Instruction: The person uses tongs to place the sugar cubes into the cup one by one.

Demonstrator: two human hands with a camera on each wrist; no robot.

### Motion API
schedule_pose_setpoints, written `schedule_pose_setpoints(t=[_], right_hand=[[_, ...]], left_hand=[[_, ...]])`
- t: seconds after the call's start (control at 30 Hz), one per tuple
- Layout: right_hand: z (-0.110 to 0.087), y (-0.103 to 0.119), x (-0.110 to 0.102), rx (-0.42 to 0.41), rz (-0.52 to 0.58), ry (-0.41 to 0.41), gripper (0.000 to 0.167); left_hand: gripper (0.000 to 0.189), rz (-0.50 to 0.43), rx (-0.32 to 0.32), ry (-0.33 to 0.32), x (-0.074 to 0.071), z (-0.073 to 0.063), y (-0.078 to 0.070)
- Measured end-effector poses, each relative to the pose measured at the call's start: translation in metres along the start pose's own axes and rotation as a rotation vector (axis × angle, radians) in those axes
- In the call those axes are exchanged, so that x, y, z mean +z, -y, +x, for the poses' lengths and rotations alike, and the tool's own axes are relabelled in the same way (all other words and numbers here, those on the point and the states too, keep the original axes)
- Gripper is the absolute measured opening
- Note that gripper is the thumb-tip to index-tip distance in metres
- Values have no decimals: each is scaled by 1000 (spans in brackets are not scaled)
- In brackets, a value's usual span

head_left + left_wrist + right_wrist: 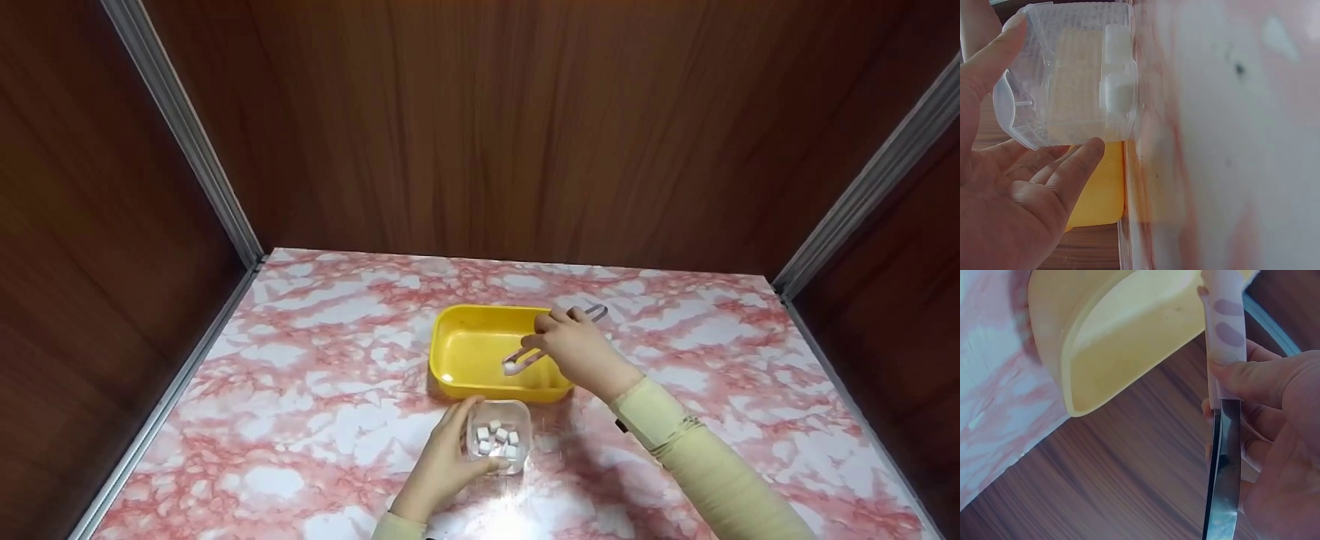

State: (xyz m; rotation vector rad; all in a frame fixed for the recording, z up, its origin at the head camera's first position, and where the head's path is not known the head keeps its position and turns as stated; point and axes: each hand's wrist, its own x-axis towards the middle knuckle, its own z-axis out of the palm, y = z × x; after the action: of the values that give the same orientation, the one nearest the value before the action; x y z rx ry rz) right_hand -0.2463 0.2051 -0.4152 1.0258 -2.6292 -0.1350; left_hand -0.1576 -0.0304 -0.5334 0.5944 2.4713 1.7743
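Observation:
A small clear plastic container point(526, 420) stands on the table, close in front of a yellow tub point(487, 392). Several white cubes point(501, 434) lie on its bottom. My left hand point(444, 465) holds the container from the left, thumb at the near side and fingers along the far side. Over the tub, my right hand point(581, 351) grips metal tongs with pink-tipped arms point(1225, 337), thumb on one arm and fingers on the other. Between the tongs' tips sits one white cube point(510, 367), above the tub's floor.
The table point(300, 420) has a red and white marbled top. Dark wood-grain panels point(480, 135) rise at the back and both sides, with grey metal strips point(187, 142) at the corners. A bright glare spot point(506, 517) shows at the near edge.

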Motion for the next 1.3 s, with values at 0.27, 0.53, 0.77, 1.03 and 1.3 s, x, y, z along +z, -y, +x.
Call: schedule_pose_setpoints(t=[0.27, 0.53, 0.77, 1.03, 1.3], right_hand=[[-7, 3, -8, -11, -25, -18, 38], [-14, 4, -14, -14, -13, -30, 39], [-18, 10, -22, -10, -14, -37, 42], [-24, 21, -31, -44, 10, -59, 42], [-28, 32, -33, -70, 31, -48, 38]], left_hand=[[99, 20, 27, -2, 0, 0, 2], [100, 30, -11, 16, 0, -1, 1], [100, 13, -9, 18, 0, -1, 0], [100, -3, -29, 27, 0, 1, 0], [100, 40, -30, 44, -1, 1, 1]])
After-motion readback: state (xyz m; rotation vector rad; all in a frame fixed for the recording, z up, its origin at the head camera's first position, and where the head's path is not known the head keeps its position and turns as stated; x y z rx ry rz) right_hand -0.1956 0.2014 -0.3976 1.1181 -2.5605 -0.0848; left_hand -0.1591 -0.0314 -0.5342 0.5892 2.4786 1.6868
